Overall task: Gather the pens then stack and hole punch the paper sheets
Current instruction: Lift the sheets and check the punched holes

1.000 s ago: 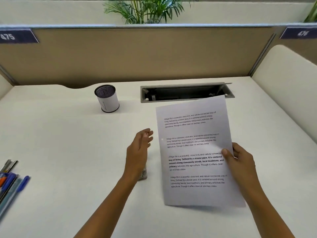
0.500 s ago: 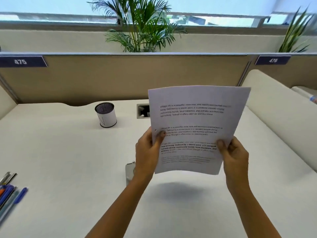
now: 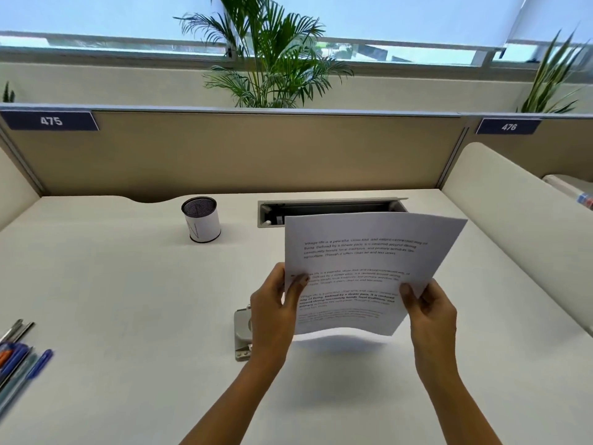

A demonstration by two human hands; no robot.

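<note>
Printed paper sheets [image 3: 362,261] are held up above the white desk [image 3: 128,300], tilted back and slightly bowed. My left hand [image 3: 272,313] pinches their left edge, thumb on the text side. Their right edge is gripped by my right hand [image 3: 431,313]. I cannot tell how many sheets there are. A grey metal hole punch [image 3: 241,332] lies on the desk just left of my left wrist, partly hidden by it. Several pens [image 3: 17,358], blue, orange and grey, lie loose at the desk's left edge. An empty mesh pen cup [image 3: 201,220] stands at the back.
An open cable tray [image 3: 327,207] is recessed in the desk behind the sheets. A beige partition [image 3: 240,152] with labels 475 and 476 closes the back, and a curved white divider [image 3: 519,232] runs along the right side. Plants stand behind the partition.
My left hand took hold of the sheets' left edge, and both hands lifted them off the desk into the air. My view rose toward the window.
</note>
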